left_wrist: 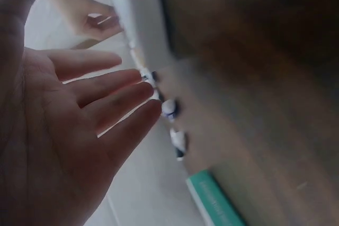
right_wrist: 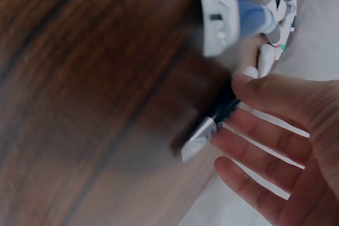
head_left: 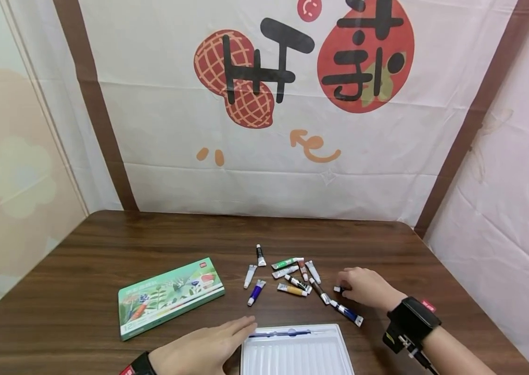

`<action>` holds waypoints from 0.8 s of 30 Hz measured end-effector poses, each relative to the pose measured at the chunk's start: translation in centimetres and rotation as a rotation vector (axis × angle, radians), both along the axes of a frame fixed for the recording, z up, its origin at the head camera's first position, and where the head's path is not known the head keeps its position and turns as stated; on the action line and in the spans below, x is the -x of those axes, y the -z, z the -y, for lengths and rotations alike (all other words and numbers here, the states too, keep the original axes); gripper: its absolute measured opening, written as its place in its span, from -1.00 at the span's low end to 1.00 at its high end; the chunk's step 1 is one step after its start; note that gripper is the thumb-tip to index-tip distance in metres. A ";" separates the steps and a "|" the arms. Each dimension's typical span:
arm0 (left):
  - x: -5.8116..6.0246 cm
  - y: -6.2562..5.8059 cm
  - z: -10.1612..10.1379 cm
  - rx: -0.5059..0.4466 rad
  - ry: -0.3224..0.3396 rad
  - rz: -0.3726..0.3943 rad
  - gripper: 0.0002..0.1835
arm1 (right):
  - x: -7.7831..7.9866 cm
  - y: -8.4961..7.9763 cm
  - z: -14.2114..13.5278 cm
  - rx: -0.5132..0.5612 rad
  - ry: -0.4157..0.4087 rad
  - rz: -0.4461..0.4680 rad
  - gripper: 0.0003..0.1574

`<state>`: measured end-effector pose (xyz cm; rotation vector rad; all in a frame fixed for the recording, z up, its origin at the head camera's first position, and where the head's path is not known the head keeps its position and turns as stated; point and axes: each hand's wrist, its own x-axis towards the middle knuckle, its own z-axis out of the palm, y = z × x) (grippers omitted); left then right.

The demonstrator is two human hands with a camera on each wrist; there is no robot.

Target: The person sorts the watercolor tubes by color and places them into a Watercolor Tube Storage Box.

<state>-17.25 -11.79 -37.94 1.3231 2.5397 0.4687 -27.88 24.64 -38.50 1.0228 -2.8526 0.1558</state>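
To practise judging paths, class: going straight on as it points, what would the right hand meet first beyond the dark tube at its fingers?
The right hand would probably meet the pale paint tube beside the reddish one, though the hand's height is unclear.

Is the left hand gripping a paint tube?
No, the left wrist view shows the left hand with its palm bare and fingers extended.

Cloth-screened tabletop workspace. Before me, a dark wood-grain table [head_left: 171, 234] stands against a creased white backdrop [head_left: 156, 125] bearing a red peanut print [head_left: 248, 113]; pale left [head_left: 7, 239] and right hangings [head_left: 503, 172] flank it. I cannot identify the wider building.
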 end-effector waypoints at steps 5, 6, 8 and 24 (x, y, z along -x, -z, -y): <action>-0.1 0.6 -0.1 0.030 -0.014 -0.033 -0.07 | 0.4 -0.1 0.1 -0.022 -0.035 -0.032 -0.80; -0.1 0.6 -0.1 0.034 -0.020 -0.040 -0.07 | 0.4 -0.2 0.0 -0.025 -0.039 -0.034 -0.80; -0.1 0.3 -0.3 0.029 -0.042 -0.042 -0.04 | 0.5 -0.5 0.0 -0.028 -0.048 -0.036 -0.80; 3.3 -1.4 -1.2 0.154 -0.178 0.088 0.02 | -2.1 -3.4 0.8 0.044 -0.183 -0.155 -0.77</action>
